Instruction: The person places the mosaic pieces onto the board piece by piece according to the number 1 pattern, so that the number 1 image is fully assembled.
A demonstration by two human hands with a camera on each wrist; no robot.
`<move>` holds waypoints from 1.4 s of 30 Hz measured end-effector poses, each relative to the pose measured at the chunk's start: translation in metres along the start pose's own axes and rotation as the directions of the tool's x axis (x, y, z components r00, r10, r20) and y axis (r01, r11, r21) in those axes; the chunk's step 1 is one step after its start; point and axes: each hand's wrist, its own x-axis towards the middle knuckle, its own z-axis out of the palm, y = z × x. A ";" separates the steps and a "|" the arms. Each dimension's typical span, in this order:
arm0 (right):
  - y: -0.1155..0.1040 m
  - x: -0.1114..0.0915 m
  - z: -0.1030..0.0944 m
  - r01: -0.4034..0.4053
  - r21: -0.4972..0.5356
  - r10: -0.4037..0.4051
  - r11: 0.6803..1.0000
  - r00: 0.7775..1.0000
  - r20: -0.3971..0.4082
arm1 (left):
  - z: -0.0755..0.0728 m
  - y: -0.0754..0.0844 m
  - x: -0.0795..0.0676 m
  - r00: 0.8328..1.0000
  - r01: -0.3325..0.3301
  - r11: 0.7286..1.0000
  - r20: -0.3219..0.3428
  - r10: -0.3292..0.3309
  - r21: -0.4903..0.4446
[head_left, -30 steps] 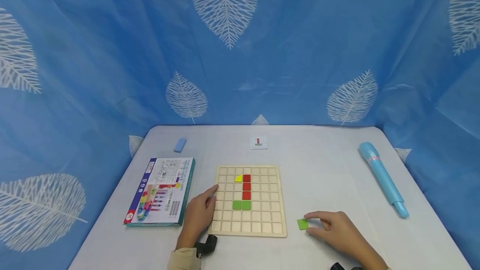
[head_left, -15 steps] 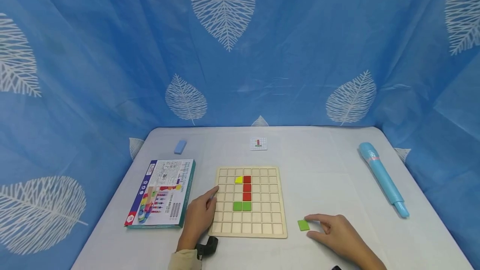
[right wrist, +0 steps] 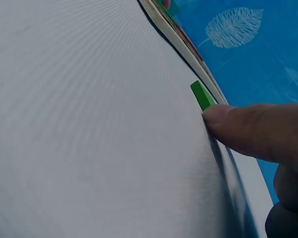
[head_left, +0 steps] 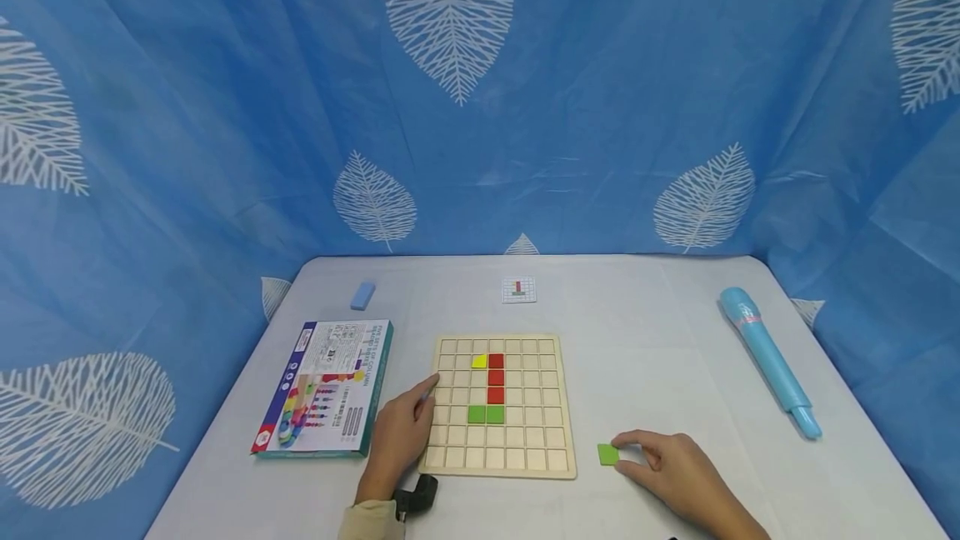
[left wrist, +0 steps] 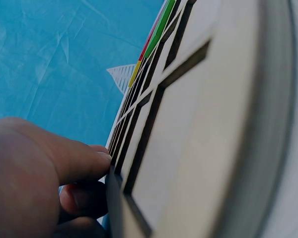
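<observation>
A wooden grid board (head_left: 536, 461) lies mid-table, holding a yellow tile with one slanted side (head_left: 479, 362), a column of red tiles (head_left: 496, 377) and two green tiles (head_left: 486, 414) side by side. At its left edge rests my left hand (head_left: 401, 432), index finger extended along the rim; the left wrist view has its fingertips against the board's side (left wrist: 121, 208). Right of the board, my right hand (head_left: 671, 469) pinches a loose green square tile (head_left: 607, 455) at its right corners, low over the table. In the right wrist view, the thumb (right wrist: 223, 116) presses on that tile's edge (right wrist: 201, 95).
Left of the board lies a flat printed toy box (head_left: 330, 390), with a small blue block (head_left: 362, 296) behind it. A little pattern card (head_left: 519, 289) sits beyond the board. A light-blue toy microphone (head_left: 768, 361) lies at right. Blue leaf-print cloth (head_left: 577, 107) surrounds the white table.
The right hand stays at the loose green tile; its thumb and index finger have drawn closer to the tile's right side. The left hand keeps its place at the board. The head view shifts slightly.
</observation>
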 end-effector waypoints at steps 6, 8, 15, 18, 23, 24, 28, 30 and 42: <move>0.000 -0.001 0.001 0.005 -0.010 -0.006 1.000 1.000 -0.008 | 0.000 0.000 0.000 1.000 0.009 1.000 -0.002 -0.009 0.002; 0.000 -0.001 0.001 0.001 -0.009 -0.001 1.000 1.000 -0.007 | 0.001 0.001 0.000 1.000 0.010 1.000 -0.001 -0.010 0.001; -0.002 -0.001 0.002 0.003 0.000 -0.003 1.000 1.000 0.009 | 0.001 0.001 0.000 1.000 0.025 1.000 0.012 -0.025 0.004; -0.002 -0.001 0.003 0.012 -0.005 -0.012 1.000 1.000 0.004 | 0.001 0.000 0.000 0.999 0.035 0.999 0.020 -0.035 0.004; -0.003 -0.001 0.002 0.007 -0.018 -0.007 1.000 1.000 -0.001 | 0.002 -0.001 0.000 1.000 0.015 1.000 0.002 -0.015 0.006; -0.003 -0.001 0.002 0.002 -0.018 -0.002 1.000 1.000 0.000 | 0.002 0.000 0.000 1.000 0.012 1.000 -0.002 -0.012 0.005; -0.005 0.001 0.000 -0.026 -0.015 0.026 1.000 1.000 0.005 | 0.002 0.000 0.000 1.000 0.003 1.000 -0.009 -0.003 0.005; -0.006 0.002 0.000 -0.034 -0.017 0.034 0.999 0.999 0.006 | 0.002 0.000 0.000 1.000 0.009 1.000 -0.007 -0.009 0.003; -0.011 0.012 0.002 0.057 -0.040 -0.059 0.998 0.998 -0.037 | 0.002 0.000 0.000 1.000 -0.003 1.000 -0.006 0.003 -0.012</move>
